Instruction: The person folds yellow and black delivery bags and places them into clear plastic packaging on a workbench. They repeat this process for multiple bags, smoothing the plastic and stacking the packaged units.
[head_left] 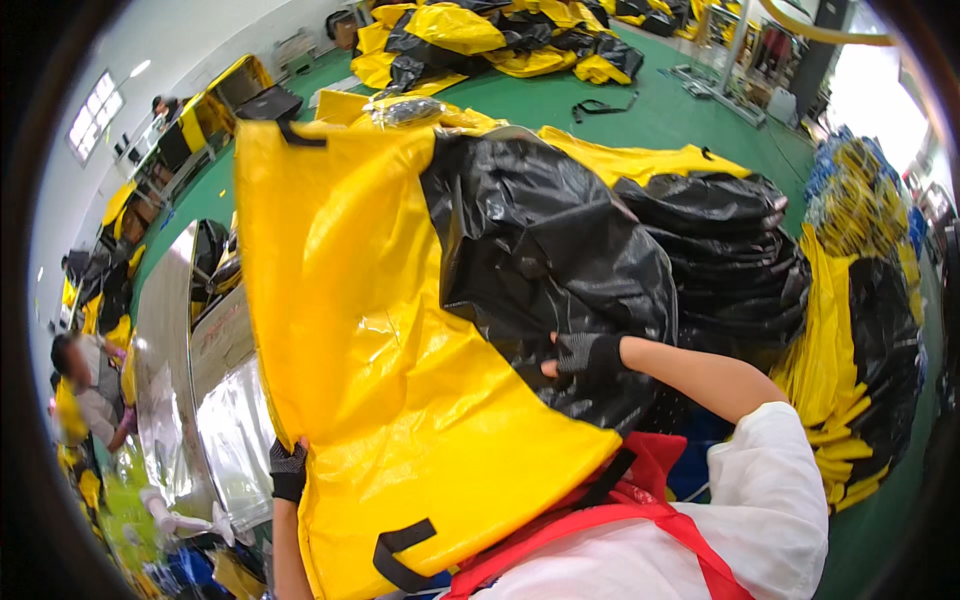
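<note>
A large yellow and black tarpaulin piece is spread in front of me. Its yellow part is broad and creased, with black strap loops at the near and far edges; the black part lies bunched on the right. My left hand, in a black fingerless glove, is closed on the yellow left edge, thumb on top. My right hand, in a matching glove, rests on the black part near the yellow border, thumb and forefinger apart.
Stacked black and yellow tarpaulin pieces lie at right, with more hanging yellow material beside them. A silvery sheet-covered surface stands at left. Another person is at far left. A large tarpaulin heap lies on the green floor behind.
</note>
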